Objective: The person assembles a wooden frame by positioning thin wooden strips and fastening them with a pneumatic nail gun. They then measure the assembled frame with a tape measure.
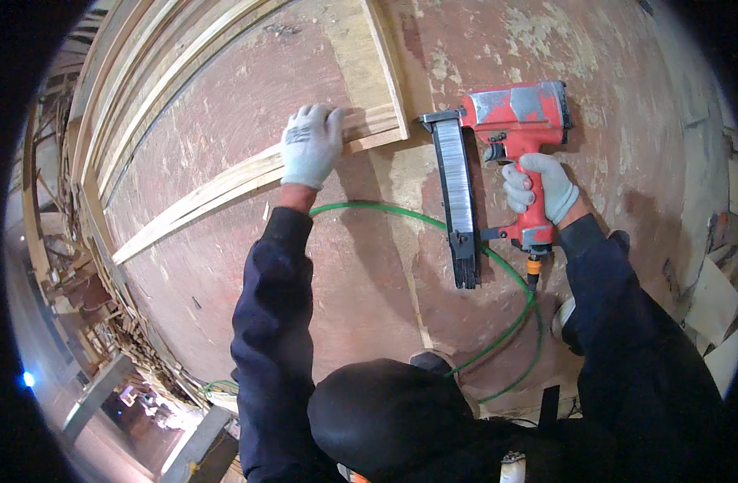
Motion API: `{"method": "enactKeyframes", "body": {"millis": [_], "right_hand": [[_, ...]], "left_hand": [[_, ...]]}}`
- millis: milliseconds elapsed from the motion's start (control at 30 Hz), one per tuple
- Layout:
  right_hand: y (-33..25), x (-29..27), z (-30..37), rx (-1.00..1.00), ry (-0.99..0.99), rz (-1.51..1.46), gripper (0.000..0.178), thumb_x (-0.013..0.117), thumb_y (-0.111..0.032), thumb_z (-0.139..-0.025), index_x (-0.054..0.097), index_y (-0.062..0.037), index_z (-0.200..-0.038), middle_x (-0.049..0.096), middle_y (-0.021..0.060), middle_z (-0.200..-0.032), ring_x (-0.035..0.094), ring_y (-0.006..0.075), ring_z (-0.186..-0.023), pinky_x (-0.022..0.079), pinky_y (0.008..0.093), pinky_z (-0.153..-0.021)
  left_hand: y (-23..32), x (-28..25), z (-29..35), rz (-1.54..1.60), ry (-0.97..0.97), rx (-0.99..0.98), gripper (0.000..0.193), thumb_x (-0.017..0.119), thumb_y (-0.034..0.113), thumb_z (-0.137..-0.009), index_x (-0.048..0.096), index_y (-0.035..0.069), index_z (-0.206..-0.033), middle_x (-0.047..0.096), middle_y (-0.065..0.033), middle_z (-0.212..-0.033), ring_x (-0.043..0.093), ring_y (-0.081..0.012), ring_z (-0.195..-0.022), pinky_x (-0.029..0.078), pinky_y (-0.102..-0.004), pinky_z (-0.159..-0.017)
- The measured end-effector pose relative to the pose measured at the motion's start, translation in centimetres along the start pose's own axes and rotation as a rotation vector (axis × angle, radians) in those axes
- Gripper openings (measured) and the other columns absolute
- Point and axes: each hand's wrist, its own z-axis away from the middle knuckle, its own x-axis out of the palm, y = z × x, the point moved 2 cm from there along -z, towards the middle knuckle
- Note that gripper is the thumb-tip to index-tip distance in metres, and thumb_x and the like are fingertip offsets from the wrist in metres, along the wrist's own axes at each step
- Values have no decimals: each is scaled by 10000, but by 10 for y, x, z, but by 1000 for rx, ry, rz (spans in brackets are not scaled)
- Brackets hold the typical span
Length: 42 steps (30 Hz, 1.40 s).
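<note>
My right hand (pixel 546 183), in a white work glove, is wrapped round the handle of a red and grey pneumatic nail gun (pixel 514 113). Its long magazine (pixel 456 181), full of silver fasteners, points toward me. The gun's nose sits just right of a corner where pale wooden strips (pixel 224 193) meet an upright wooden strip (pixel 387 68); a small gap shows between. My left hand (pixel 311 145), gloved too, lies across the paired strips a little left of that corner and grips them. Its palm side is hidden.
A green air hose (pixel 377 206) loops over the worn reddish board (pixel 353 290) beneath the work and up to the gun. More long wooden strips (pixel 159 84) lie at the far left. Scrap wood (pixel 87 298) is heaped beyond the left edge, and board pieces (pixel 711 302) lie at the right.
</note>
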Motion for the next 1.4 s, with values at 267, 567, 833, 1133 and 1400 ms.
{"method": "enactKeyframes", "body": {"millis": [267,567,833,1133,1400], "right_hand": [[-1,10,3,-8,89,24,374,598,-424,-893,438,-158,-683,414,-8,-571,423,150,-505,393,314,-568],[0,13,3,-30,52,7,374,575,-425,-917,448,-153,-693,414,-9,-575,421,144,-514,391,305,-583],[-1,12,3,-14,82,-19,374,585,-429,-919,456,-154,-700,422,-18,-587,443,140,-527,411,311,-596],[-2,13,3,-19,70,-5,358,611,-431,-920,507,-142,-738,445,-15,-605,474,148,-542,441,313,-616],[-45,82,39,92,1017,1753,210,668,-278,-975,685,-70,-943,644,43,-810,623,172,-799,513,410,-767]], "left_hand": [[-1,23,-15,-30,-50,-145,399,526,423,-988,760,104,-937,712,-167,-957,670,-400,-925,519,-514,-832],[4,16,-27,-28,-139,-310,461,477,429,-1001,748,68,-906,716,-205,-968,685,-409,-930,517,-519,-845],[15,13,-30,-90,-182,-383,490,444,423,-1004,755,56,-912,717,-228,-962,692,-428,-884,531,-517,-826],[8,14,-36,39,-179,-406,529,431,434,-990,757,36,-865,717,-254,-915,694,-440,-871,532,-509,-827],[-1,25,-32,-60,-80,-330,391,530,308,-943,728,60,-716,709,-212,-756,702,-387,-691,539,-512,-602]]}}
